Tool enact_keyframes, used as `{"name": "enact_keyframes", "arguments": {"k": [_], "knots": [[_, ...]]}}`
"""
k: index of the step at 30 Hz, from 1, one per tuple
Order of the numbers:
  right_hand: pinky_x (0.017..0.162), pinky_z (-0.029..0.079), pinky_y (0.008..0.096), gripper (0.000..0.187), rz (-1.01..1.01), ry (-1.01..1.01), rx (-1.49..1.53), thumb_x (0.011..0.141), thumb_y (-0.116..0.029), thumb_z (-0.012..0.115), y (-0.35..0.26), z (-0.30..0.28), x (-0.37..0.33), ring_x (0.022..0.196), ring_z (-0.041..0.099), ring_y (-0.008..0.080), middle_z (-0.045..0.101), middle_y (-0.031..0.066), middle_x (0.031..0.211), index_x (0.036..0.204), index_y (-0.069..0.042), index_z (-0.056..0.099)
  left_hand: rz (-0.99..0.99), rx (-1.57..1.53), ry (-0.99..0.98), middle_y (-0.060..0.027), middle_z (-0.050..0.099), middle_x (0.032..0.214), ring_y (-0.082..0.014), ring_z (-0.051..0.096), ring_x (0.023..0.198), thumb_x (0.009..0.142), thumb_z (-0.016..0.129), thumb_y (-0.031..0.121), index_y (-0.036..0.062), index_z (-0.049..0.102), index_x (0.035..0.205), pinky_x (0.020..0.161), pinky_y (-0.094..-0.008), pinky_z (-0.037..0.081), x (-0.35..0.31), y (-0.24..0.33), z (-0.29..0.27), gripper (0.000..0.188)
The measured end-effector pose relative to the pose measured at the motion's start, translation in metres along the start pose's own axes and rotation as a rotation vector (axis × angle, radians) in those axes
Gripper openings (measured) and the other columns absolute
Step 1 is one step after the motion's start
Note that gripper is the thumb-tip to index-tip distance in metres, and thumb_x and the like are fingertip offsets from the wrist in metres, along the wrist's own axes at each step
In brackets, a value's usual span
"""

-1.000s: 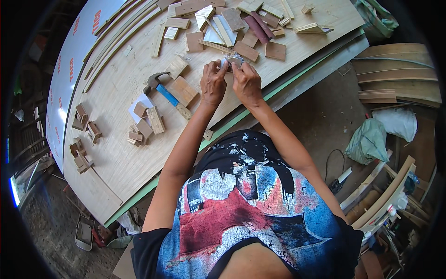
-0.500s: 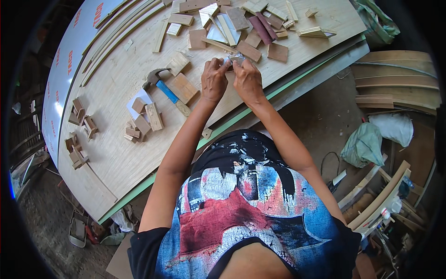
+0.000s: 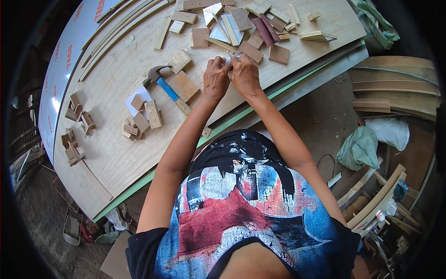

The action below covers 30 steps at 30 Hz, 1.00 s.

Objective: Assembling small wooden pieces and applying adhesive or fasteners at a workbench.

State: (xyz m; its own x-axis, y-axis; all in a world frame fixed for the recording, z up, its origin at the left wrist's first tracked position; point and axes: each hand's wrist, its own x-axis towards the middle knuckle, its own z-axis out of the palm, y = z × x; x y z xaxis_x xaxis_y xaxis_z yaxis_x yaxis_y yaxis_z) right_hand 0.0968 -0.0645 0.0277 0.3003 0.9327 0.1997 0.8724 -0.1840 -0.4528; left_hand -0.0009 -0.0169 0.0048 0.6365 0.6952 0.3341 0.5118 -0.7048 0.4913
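My left hand (image 3: 216, 79) and my right hand (image 3: 245, 78) are side by side over the near edge of the wooden work board (image 3: 111, 162). Both are closed, fingertips almost meeting in a pinch. Between them shows a bit of something small, whitish and shiny, mostly hidden by the fingers; its kind is not clear. Just beyond the fingertips lie a flat brown wood block (image 3: 251, 52) and a thin wood strip (image 3: 221, 44). To the left of my left hand rests a claw hammer (image 3: 167, 89) with a blue grip, beside a square wood block (image 3: 186, 86).
Loose wood pieces and two dark red strips (image 3: 264, 31) are scattered at the back. Small block assemblies (image 3: 73, 148) stand at the left; more blocks (image 3: 153, 114) lie near white paper. Long strips (image 3: 111, 44) line the far left. Bags (image 3: 357, 148) sit on the floor at right.
My right hand has turned slightly and drawn closer to the left one. The small brown piece seen between the hands before is now hidden. The whole view has shifted a little.
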Motion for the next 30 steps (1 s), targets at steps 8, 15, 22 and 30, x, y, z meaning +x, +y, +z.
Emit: {"name": "enact_keyframes", "arguments": {"k": [8,15,22,30], "knots": [[0.065,0.046,0.0377,0.011,-0.028,0.012,-0.028,0.073,-0.005,0.053,-0.002,-0.008,-0.012,0.073,0.055,0.0328,0.052,0.0193,0.08,0.081,0.003,0.056,-0.052,-0.011,0.012,-0.0095,0.049,0.086,-0.0252,0.049,0.078,0.066,0.054,0.0,0.009,0.06,0.094,0.062,-0.0334,0.044,-0.003,0.002,0.004,0.03],[0.064,0.046,0.038,0.009,-0.006,-0.001,-0.044,0.074,-0.005,0.052,-0.003,-0.003,-0.006,0.073,0.055,0.0325,0.052,0.0185,0.08,0.079,0.002,0.055,-0.004,-0.006,-0.022,-0.0099,0.049,0.087,-0.026,0.049,0.079,0.069,0.053,0.001,0.0076,0.059,0.095,0.063,-0.0341,0.044,-0.002,-0.001,0.003,0.028],[0.064,0.047,0.0378,0.012,-0.005,-0.04,-0.078,0.076,-0.008,0.05,-0.001,0.0,-0.002,0.074,0.055,0.0321,0.052,0.0185,0.081,0.079,0.002,0.055,-0.036,0.014,-0.009,-0.011,0.049,0.086,-0.0268,0.049,0.079,0.071,0.053,0.004,0.0054,0.058,0.092,0.063,-0.0349,0.044,-0.001,0.005,0.002,0.022],[0.063,0.047,0.0375,0.012,-0.022,-0.041,-0.121,0.076,-0.008,0.051,-0.008,-0.011,-0.008,0.075,0.055,0.0326,0.052,0.0185,0.081,0.078,0.004,0.054,-0.01,-0.019,-0.003,-0.0109,0.049,0.087,-0.0275,0.049,0.079,0.071,0.053,0.003,0.0062,0.057,0.098,0.063,-0.0347,0.045,-0.002,0.0,0.004,0.028]]}}
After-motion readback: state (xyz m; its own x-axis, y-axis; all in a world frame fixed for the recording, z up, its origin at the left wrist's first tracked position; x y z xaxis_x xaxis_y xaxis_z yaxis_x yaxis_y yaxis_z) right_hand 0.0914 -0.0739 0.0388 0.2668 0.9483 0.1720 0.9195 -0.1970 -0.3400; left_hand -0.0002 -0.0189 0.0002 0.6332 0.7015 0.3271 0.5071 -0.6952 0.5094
